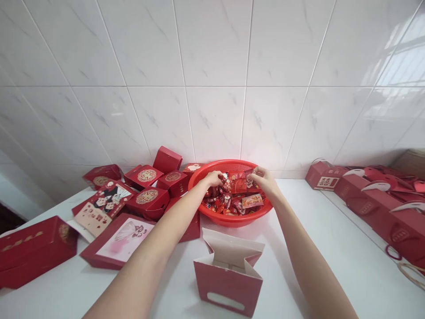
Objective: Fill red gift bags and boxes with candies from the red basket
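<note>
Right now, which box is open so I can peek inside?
The box standing in front of the red basket: only its top clearly gapes, showing a pale inside.

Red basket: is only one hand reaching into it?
No, both the left hand and the right hand are at the wrapped packets in the red basket.

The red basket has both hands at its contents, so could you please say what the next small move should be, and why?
Probably, the right hand should lift a wrapped packet toward the open box: it and the left hand are both at the packets in the red basket, and the box stands open-topped nearby, between the forearms.
</note>
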The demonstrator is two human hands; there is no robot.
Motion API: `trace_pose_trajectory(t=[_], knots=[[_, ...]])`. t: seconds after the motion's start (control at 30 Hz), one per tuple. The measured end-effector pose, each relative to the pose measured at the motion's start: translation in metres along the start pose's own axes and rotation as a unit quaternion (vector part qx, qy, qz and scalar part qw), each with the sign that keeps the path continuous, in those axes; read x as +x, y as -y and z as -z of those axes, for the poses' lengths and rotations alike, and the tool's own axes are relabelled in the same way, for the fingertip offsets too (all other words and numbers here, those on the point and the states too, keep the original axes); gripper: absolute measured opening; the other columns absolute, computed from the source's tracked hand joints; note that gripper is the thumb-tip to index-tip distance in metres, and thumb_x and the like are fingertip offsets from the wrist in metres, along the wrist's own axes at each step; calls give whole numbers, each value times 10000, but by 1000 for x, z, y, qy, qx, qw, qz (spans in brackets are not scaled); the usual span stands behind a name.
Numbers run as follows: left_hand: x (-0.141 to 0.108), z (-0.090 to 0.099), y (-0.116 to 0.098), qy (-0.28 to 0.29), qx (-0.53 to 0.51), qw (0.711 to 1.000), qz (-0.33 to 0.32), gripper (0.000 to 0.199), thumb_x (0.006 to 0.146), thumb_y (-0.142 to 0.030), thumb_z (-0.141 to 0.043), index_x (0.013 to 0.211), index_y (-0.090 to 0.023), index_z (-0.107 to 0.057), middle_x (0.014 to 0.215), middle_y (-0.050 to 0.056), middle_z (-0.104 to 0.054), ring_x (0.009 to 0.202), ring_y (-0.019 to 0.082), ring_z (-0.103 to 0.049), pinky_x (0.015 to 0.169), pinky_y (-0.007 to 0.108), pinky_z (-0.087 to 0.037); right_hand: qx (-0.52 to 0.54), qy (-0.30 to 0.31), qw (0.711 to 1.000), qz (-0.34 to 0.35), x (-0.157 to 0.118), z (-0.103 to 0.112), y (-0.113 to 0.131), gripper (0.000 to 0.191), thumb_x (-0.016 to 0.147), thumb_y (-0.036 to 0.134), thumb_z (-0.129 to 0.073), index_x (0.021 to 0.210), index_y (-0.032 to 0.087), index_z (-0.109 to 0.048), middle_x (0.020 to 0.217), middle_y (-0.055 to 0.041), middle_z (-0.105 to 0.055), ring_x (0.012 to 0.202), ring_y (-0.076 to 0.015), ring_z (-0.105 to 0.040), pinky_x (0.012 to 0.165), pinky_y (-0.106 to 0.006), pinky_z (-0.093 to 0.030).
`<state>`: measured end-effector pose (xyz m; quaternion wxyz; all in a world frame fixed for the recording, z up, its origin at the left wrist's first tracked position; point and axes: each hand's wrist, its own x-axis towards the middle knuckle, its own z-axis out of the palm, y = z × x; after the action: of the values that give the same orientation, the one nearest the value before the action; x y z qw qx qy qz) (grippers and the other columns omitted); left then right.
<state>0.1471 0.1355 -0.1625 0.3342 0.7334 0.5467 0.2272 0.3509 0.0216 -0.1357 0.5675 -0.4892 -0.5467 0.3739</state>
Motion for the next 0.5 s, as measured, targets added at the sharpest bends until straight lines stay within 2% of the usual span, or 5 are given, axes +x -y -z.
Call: trace_pose_trajectory(t=[0.13,0.27,0.37,0.5], knots=[[-5,1,-7,9,-45,999,-26,227,545,-175,-766,487,-181,-546,460,-58,-485,470,115,-437,523,270,-354,11,-5,1000,7,1,0,-1,274,629,324,-685,615,229,-428,580,44,-566,536,-120,-474,538,-262,-355],[-7,5,-19,4,-105,992,-72,213,603,-344,-771,615,-180,-636,665,-13,-633,644,148,-544,655,287,-424,26,-12,1000,1,2,0,-3,288,620,348,-702,630,235,-437,602,32,-592,571,-141,-520,557,-276,-394],[-8,7,-26,-6,-181,978,-107,258,621,-419,-748,675,-179,-670,774,17,-678,779,177,-576,752,303,-438,30,-17,999,-2,2,0,-2,280,620,369,-717,656,231,-476,644,19,-639,621,-157,-566,600,-286,-428],[-10,6,-28,2,-222,969,-113,243,647,-403,-722,686,-171,-663,764,18,-663,760,165,-558,757,306,-434,30,-20,999,-9,1,1,0,253,619,358,-715,695,227,-512,669,17,-662,644,-160,-591,612,-285,-431]])
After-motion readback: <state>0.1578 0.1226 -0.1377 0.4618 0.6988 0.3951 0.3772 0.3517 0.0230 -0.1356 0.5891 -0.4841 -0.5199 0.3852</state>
